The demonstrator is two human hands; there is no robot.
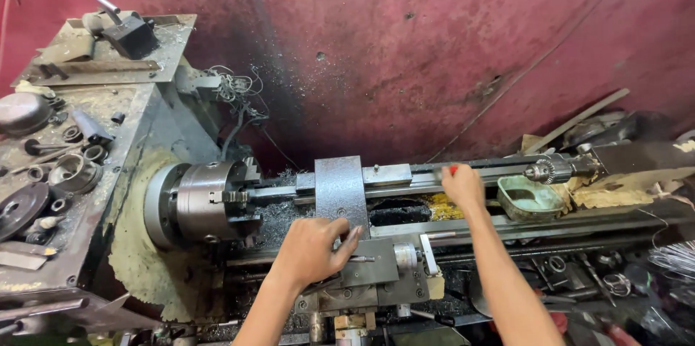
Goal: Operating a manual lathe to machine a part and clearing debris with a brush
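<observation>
I am looking down at a metal lathe. My left hand point(313, 249) rests on the carriage point(340, 190), fingers curled by a small handle on the apron point(376, 270); what it grips I cannot tell. My right hand point(462, 187) reaches over the bed ways point(405, 176) and is closed around a small red-tipped object point(453, 170). The three-jaw chuck point(206, 201) sits to the left with nothing visible in its jaws. A drill chuck point(544, 170) on the tailstock points left, just right of my right hand.
Metal shavings lie around the bed under the chuck. A green dish point(531, 197) rests on the bed at right. The headstock top point(65, 150) holds rings, gears and loose tools. A red stained wall point(434, 42) stands behind. Wires and scrap clutter the lower right.
</observation>
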